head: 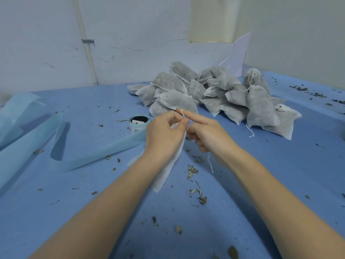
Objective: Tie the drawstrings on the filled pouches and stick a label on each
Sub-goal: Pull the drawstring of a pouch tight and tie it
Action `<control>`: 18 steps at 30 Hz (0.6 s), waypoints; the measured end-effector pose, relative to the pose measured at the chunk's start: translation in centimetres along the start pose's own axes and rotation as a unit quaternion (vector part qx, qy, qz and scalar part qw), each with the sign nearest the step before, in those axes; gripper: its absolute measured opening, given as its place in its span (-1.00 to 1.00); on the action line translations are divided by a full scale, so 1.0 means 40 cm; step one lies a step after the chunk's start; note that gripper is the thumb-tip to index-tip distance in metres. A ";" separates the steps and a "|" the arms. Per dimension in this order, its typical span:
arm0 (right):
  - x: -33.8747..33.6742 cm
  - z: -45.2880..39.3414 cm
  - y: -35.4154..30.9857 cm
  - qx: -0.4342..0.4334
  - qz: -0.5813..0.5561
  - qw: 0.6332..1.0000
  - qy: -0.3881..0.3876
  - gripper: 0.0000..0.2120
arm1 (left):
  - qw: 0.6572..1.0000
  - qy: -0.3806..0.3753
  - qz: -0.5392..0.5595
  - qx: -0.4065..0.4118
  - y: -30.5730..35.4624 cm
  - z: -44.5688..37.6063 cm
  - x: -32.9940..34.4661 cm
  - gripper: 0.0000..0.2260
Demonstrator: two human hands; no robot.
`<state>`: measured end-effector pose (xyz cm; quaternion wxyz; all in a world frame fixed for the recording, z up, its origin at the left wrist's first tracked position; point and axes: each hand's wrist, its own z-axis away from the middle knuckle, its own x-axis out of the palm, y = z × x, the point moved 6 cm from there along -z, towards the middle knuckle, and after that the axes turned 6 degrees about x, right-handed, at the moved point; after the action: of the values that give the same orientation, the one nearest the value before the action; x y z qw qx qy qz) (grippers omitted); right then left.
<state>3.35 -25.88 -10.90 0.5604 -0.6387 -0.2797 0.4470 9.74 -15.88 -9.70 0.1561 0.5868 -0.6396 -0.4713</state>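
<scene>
Both hands are mid-frame over the blue surface (242, 184), working one white pouch (168, 169). My left hand (164, 131) pinches the pouch's gathered neck, with the body hanging down toward 6 o'clock under the wrist. My right hand (207, 131) has the string (183, 116) looped around its outstretched index finger, other fingers curled on the string — a loose end dangles below it. The pile (224, 94) of filled pouches sits at 1 o'clock, the label roll (139, 124) at 10 o'clock just beside the left hand, its blue backing strip (74, 157) trailing off to 9 o'clock. Dried leaf bits (194, 171) everywhere.
</scene>
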 end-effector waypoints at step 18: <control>-0.060 -0.010 0.023 -0.010 -0.028 0.998 0.063 -0.86 | 0.975 -0.069 0.201 -0.067 -0.016 0.004 0.007 -0.79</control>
<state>2.51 -28.34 -11.19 0.5825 -0.6631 -0.2665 0.3873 9.94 -15.98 -10.40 0.2423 0.4003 -0.7205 -0.5118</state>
